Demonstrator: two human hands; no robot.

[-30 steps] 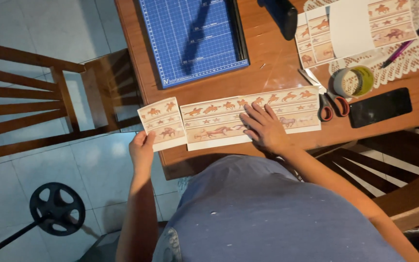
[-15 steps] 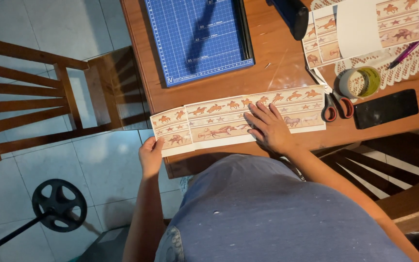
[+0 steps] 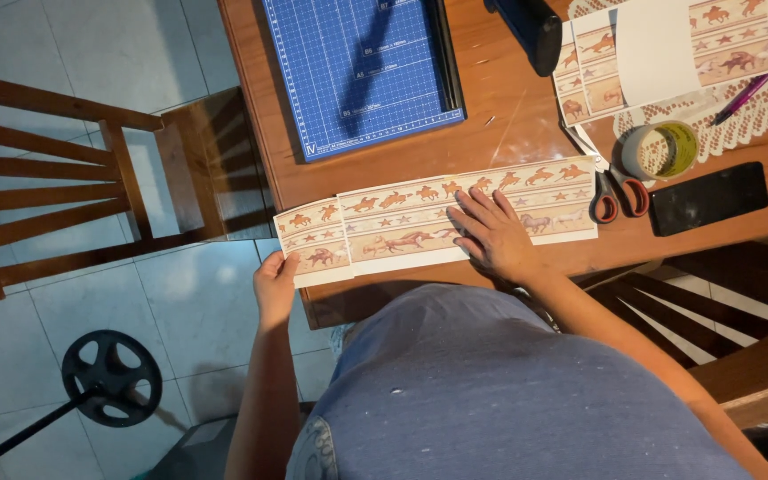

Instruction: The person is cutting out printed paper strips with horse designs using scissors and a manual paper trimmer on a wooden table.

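The short horse-print strip (image 3: 313, 242) now butts against the long horse-print strip (image 3: 473, 209) at the table's (image 3: 526, 116) near edge, its left end overhanging; a second ago the two lay slightly apart. The left hand (image 3: 275, 286) pinches the short strip's corner between thumb and fingers. The right hand (image 3: 491, 233) lies flat on the long strip, fingers spread. Around them: one blue paper cutter (image 3: 362, 71), one pair of scissors (image 3: 613, 187), one tape roll (image 3: 661, 149), one phone (image 3: 708, 197), one pen (image 3: 753, 84).

The left hand (image 3: 275, 286) pinches the short horse-printed strip (image 3: 313, 242) at the wooden table (image 3: 508, 107) edge (partly overhanging it); the right hand (image 3: 489, 233) presses flat on the long strip (image 3: 402, 222).
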